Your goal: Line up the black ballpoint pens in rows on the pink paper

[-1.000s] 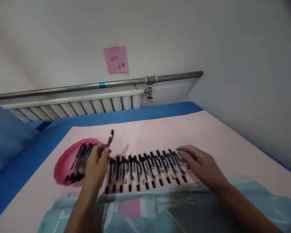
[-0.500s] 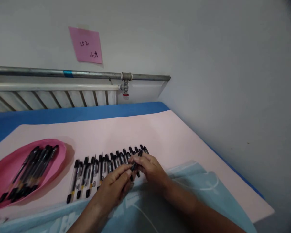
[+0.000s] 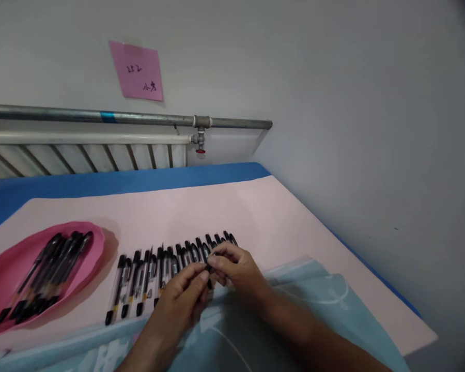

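A row of black-capped pens (image 3: pixel 141 284) with clear barrels and separate clipped caps lies across the pink table cover. At the right part of this row, my left hand (image 3: pixel 186 294) and my right hand (image 3: pixel 236 268) meet fingertip to fingertip. Between them shows a small black pen part (image 3: pixel 208 267), pinched by both hands and mostly covered by the fingers. Which piece of the pen it is, I cannot make out. Several pens behind and below my hands are partly hidden.
To the left, a pink oval dish (image 3: pixel 96 253) holds a pile of black pens (image 3: pixel 58 274). Light blue cloth (image 3: pixel 310 294) drapes the near edge. A radiator (image 3: pixel 81 155) and metal pipe (image 3: pixel 147 119) run along the wall, below a pink note (image 3: pixel 137 72).
The black pen part stuck up past my right fingers before; now only a bit shows between the fingertips. My right hand has shifted slightly left, closer to my left fingertips.
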A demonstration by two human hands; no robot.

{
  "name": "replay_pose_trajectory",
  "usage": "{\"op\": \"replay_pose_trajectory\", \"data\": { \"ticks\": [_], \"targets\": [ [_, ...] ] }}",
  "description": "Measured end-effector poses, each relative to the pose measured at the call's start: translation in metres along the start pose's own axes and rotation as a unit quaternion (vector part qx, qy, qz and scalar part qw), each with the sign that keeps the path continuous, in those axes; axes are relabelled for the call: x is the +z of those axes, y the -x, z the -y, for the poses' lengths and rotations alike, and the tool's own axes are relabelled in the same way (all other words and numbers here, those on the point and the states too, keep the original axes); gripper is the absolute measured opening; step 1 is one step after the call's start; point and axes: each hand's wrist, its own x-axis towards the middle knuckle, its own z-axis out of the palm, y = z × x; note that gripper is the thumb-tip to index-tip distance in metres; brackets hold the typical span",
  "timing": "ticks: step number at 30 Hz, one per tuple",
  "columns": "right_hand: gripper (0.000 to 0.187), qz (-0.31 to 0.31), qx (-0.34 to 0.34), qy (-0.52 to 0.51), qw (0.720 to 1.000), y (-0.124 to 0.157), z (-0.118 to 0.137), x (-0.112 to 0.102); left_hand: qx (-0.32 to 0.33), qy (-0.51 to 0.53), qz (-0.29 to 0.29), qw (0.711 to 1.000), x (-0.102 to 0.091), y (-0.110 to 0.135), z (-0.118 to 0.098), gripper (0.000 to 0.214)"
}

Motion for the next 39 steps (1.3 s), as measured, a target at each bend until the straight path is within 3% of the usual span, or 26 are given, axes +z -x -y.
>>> {"op": "replay_pose_trajectory", "data": {
  "ticks": [6, 12, 20, 29, 34, 39],
  "targets": [
    [0.023, 0.057, 0.026, -0.03, 0.998, -0.003, -0.003, -0.005, -0.065, 0.056, -0.011, 0.996, 0.004, 0.006, -0.005, 0.035],
    [0.021, 0.034, 0.033, -0.031, 0.998, -0.005, -0.006, -0.005, -0.028, 0.062, -0.008, 0.998, 0.003, 0.005, -0.004, 0.03],
    [0.02, 0.037, 0.019, -0.019, 0.999, -0.003, -0.007, -0.002, -0.047, 0.053, 0.009, 0.997, 0.003, 0.008, -0.009, 0.027],
    [0.012, -0.093, -0.049, -0.155, 0.982, -0.013, 0.01, -0.019, -0.064, 0.049, 0.016, 0.997, 0.001, 0.005, -0.006, 0.03],
    [0.009, 0.021, 0.035, -0.006, 0.999, -0.005, 0.01, -0.013, -0.05, 0.063, 0.003, 0.997, 0.0, 0.005, -0.006, 0.03],
    [0.016, 0.058, 0.048, -0.023, 0.997, 0.0, 0.004, -0.005, -0.054, 0.083, 0.013, 0.995, 0.0, 0.004, -0.004, 0.028]
  ]
}}
